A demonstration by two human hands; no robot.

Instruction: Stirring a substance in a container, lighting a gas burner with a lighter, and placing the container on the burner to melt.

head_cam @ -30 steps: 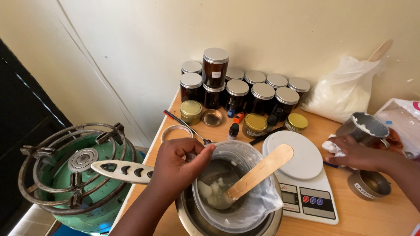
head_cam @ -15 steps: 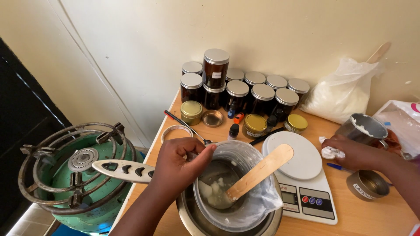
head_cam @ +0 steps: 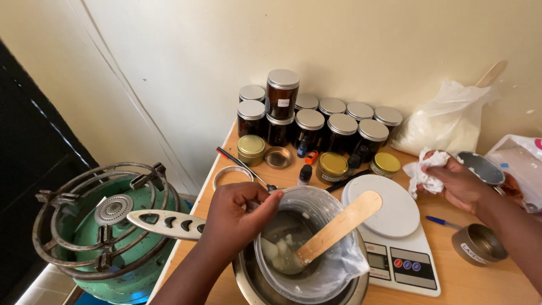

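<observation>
My left hand [head_cam: 237,212] pinches the rim of a clear plastic jug [head_cam: 316,282] that sits inside a steel pot [head_cam: 248,279] with a pale slotted handle [head_cam: 164,222]. White lumps lie in the jug, and a wooden spatula [head_cam: 339,226] leans in it. My right hand [head_cam: 460,183] holds a crumpled white tissue [head_cam: 424,172], lifted above the table, in front of a metal cup [head_cam: 480,167].
A green gas burner [head_cam: 96,226] stands at the left. Several dark jars with silver lids [head_cam: 322,121] line the wall. Gold-lidded tins [head_cam: 331,165], small bottles, a white kitchen scale [head_cam: 395,237], a bag of white flakes [head_cam: 446,121], a pen and an open tin [head_cam: 477,244] lie around.
My right hand has picked the tissue up off the table and raised it beside the metal cup. My left hand keeps its hold on the jug.
</observation>
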